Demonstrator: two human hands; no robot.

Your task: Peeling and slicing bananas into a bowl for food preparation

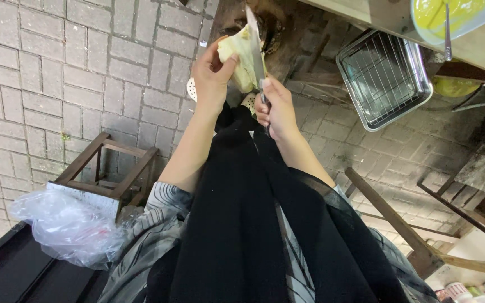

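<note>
The pale yellow-cream chunk of peeled fruit (241,53) meets a silver-grey steel knife blade (255,47). Below hangs a plain black cloth apron (242,224) over a grey-and-white striped garment (161,224). The grey brick paving (40,78) looks uniformly dull, and the shiny silver wire-mesh tray (383,78) perhaps shows rust.

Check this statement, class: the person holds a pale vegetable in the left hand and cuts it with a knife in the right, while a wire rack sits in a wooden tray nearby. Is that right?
Not quite. The head view shows the wire rack in a metal tray, not a wooden one. The rest stands: left hand holds the pale vegetable, right hand the knife.
</note>
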